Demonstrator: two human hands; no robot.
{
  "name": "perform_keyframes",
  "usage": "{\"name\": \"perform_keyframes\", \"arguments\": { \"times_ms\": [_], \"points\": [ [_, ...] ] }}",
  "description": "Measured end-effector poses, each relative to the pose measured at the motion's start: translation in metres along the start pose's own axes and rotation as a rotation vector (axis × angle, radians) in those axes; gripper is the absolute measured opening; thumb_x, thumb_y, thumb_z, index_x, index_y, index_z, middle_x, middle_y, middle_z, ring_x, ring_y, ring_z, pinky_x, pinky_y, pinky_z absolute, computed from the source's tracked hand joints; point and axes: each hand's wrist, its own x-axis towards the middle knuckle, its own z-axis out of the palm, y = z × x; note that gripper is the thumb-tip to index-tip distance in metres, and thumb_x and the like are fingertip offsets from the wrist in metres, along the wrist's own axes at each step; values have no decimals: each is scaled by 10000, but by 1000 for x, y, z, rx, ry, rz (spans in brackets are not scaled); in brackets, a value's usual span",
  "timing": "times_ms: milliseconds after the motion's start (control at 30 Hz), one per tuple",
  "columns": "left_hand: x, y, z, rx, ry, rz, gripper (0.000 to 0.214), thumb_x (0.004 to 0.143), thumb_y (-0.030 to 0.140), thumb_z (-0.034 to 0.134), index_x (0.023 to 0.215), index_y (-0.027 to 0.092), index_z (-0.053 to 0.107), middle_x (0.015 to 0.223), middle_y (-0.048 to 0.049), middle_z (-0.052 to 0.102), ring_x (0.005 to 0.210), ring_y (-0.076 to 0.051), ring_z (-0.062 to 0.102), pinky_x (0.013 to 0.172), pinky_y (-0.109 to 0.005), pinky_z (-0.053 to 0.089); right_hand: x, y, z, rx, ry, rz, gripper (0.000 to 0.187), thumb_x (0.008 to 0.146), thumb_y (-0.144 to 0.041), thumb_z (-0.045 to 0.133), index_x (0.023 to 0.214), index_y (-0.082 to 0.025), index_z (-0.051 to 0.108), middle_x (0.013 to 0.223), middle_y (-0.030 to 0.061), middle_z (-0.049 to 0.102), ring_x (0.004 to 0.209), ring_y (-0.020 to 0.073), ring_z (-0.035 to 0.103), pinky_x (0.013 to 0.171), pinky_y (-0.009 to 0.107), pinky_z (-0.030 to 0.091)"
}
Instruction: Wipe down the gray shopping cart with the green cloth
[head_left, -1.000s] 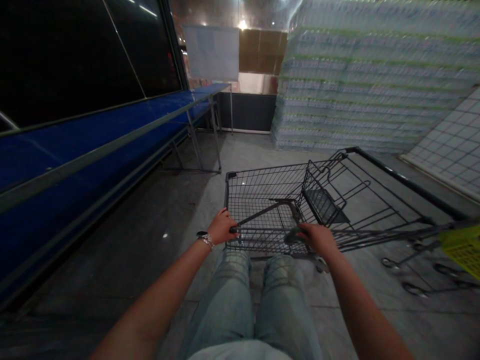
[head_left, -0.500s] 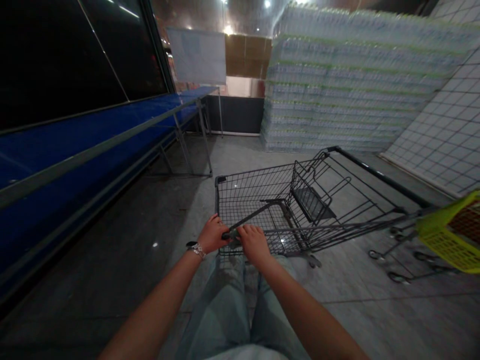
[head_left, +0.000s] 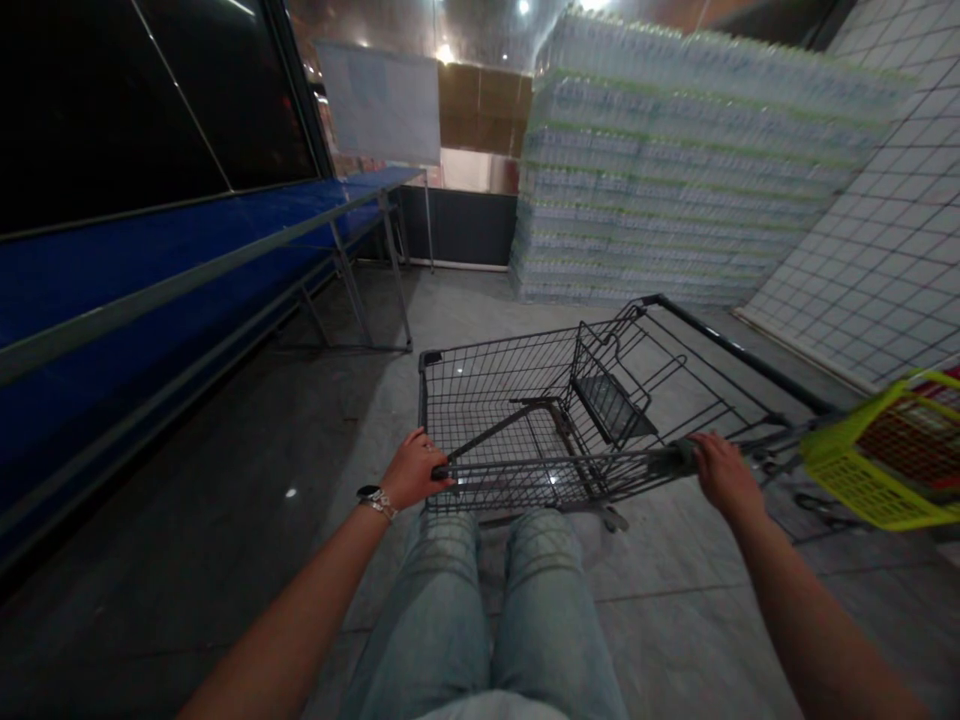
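Observation:
A dark wire shopping cart lies on its side on the grey floor just in front of my legs, its basket without goods. My left hand, with a watch on the wrist, is closed round the cart's near left corner. My right hand is closed on a long cart bar farther right, near the grey handle section. The folding child seat stands up inside the basket.
A long blue counter with metal rails runs along the left. A tall stack of bottled-water packs fills the back right beside a white tiled wall. A yellow-green basket sits at the right edge.
My right hand left the spot next to my left hand and moved far right along the cart to the bar near the handle. The view shifted slightly left.

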Motion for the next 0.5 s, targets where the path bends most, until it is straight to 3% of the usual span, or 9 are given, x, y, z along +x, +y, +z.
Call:
{"name": "perform_keyframes", "arguments": {
  "times_ms": [67, 167, 300, 400, 500],
  "points": [
    [1, 1, -1, 1, 1, -3, 207, 692, 390, 827, 746, 236, 699, 724, -2, 672, 889, -213, 569, 1143, -491, 295, 7, 29, 1, 14, -9, 139, 485, 980, -323, 263, 1248, -139, 623, 1378, 189, 562, 1319, 338, 438, 1059, 566, 359],
    [2, 3, -2, 8, 5, -15, 202, 686, 382, 830, 738, 237, 699, 722, -1, 673, 884, -213, 569, 1139, -484, 300, 11, 24, 5, 52, 46, 282, 502, 964, -318, 260, 1212, -121, 649, 1411, 222, 525, 1343, 356, 416, 1062, 588, 357],
    [2, 7, -4, 21, -12, -36, 190, 689, 373, 825, 735, 237, 700, 723, -2, 685, 881, -220, 573, 1127, -487, 311, 2, -47, 19, 148, 256, 378, 498, 964, -307, 264, 1174, -112, 671, 1421, 223, 505, 1378, 358, 377, 1087, 592, 337],
    [2, 10, -5, 19, -22, -45, 180, 693, 369, 819, 747, 240, 706, 740, -3, 696, 892, -223, 576, 1132, -492, 302, -12, -114, 29, 224, 351, 324, 468, 967, -295, 285, 1178, -127, 667, 1440, 195, 494, 1428, 352, 314, 1115, 599, 300],
    [2, 11, -5, 22, -26, -52, 181, 693, 374, 817, 757, 242, 711, 755, -5, 701, 907, -225, 576, 1138, -489, 296, -28, -182, 31, 306, 352, 231, 431, 980, -285, 306, 1197, -146, 651, 1468, 164, 478, 1474, 333, 238, 1142, 594, 272]
  ]
}}
